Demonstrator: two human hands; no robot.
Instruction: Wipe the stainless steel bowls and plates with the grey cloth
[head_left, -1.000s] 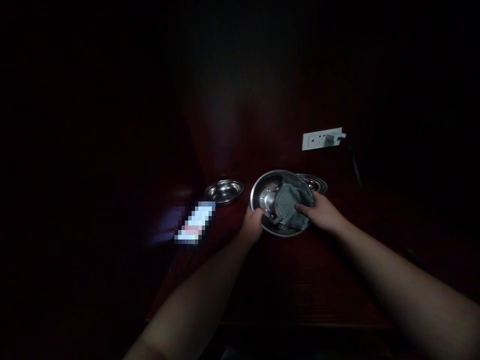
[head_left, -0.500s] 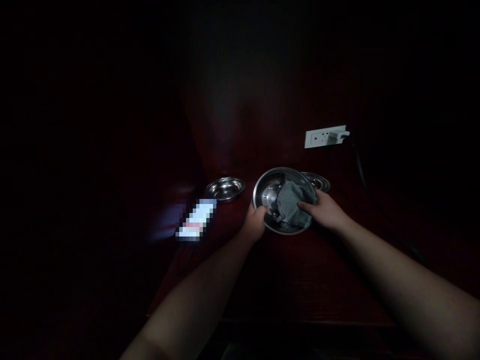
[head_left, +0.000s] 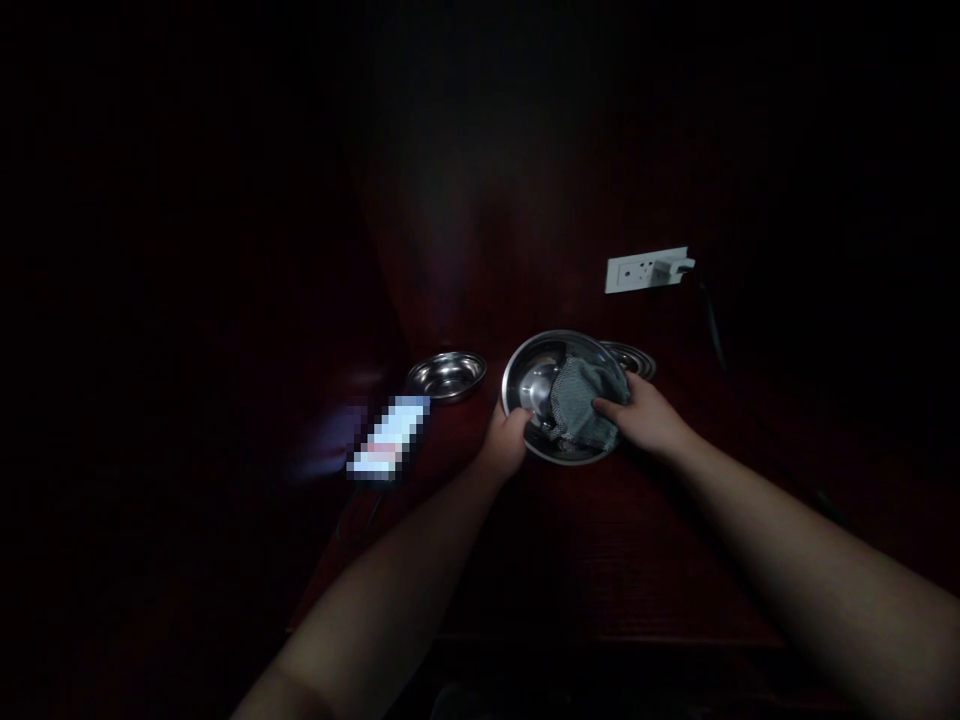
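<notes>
A shiny metal bowl [head_left: 534, 384] is tilted toward me between both hands. My left hand [head_left: 508, 437] grips its left rim, thumb over the inside and the other fingers hidden behind. At the right side, my right hand [head_left: 643, 412] is closed on a grey-green cloth [head_left: 585, 402], pressing it against the inner wall and rim. The thumb lies on top of the cloth; the remaining fingers are out of sight. Behind the bowl on the right, more round metalware [head_left: 637, 362] shows in part. A second, shallower metal bowl [head_left: 447, 377] rests on the table to the left.
A lit phone [head_left: 390, 438], its screen pixelated, stands left of my left forearm with a thin cable below it. On the back wall is a white socket [head_left: 646, 270] with a plug and dark cord. The dark red table [head_left: 577, 560] has its front edge near me; the surroundings are very dark.
The whole view has shifted slightly, so everything sits a little further left and up. Both hands keep their hold on the bowl and cloth, with hardly any other difference.
</notes>
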